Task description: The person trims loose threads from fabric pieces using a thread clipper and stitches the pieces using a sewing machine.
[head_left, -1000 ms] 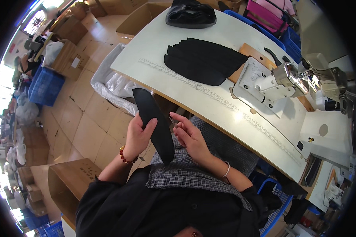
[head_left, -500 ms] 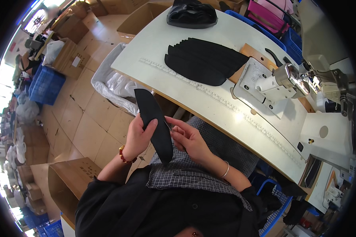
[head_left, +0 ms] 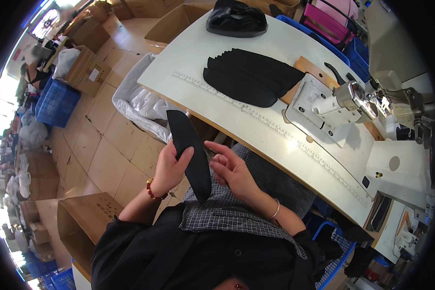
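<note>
My left hand [head_left: 170, 166] is closed on a long black fabric panel [head_left: 191, 162] with tapering ends, its thumb lying across the face. The panel hangs upright over my lap. At its right edge, my right hand [head_left: 233, 169] is closed around a small pointed metal tool [head_left: 209, 154]; the fingers hide most of it, so its exact kind does not show. The index finger of that hand stretches toward the panel's edge. On the white table, a fanned stack of similar black panels [head_left: 249, 77] lies beside the sewing machine [head_left: 340, 104].
A clear ruler strip [head_left: 256, 113] runs along the white table [head_left: 179, 55]. A black moulded piece [head_left: 237, 19] sits at the far end. Left of the table stands a bin lined with white plastic [head_left: 130, 82]. An open cardboard box [head_left: 82, 212] is near my left elbow, a blue basket [head_left: 340, 251] right.
My right index finger has moved slightly away from the panel's edge, showing more of the metal tool. The left hand keeps its hold on the panel. The view has shifted slightly.
</note>
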`<act>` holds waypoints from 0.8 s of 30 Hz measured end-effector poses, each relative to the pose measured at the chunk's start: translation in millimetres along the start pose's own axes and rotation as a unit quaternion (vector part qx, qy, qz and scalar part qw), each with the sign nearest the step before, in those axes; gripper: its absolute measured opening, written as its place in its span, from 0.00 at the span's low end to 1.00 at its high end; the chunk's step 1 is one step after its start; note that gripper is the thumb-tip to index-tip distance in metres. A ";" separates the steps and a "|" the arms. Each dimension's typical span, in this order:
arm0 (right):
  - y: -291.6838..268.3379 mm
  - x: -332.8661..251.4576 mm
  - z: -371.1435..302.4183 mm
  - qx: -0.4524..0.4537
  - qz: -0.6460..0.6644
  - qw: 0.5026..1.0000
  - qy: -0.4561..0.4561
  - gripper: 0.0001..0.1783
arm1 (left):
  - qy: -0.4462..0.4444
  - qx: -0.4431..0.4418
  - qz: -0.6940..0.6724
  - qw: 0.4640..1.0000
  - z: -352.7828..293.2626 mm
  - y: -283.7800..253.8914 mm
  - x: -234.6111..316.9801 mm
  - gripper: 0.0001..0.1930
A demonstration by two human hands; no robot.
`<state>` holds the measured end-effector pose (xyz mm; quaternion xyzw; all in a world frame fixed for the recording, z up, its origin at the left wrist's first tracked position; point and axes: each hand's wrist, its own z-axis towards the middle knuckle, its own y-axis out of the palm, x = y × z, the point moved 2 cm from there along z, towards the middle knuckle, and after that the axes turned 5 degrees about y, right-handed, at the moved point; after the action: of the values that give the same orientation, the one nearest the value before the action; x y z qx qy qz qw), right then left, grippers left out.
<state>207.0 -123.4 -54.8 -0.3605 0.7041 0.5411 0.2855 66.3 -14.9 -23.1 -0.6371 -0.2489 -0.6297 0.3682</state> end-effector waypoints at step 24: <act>10.0 -43.3 43.9 0.239 -0.407 0.815 -0.336 0.09 | 0.113 0.074 0.111 0.985 40.9 21.9 23.7 0.09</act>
<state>224.4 -70.7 -26.1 -0.3304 0.4600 0.2776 0.7760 110.7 0.4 -0.5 -0.5567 -0.1792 -0.6330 0.5073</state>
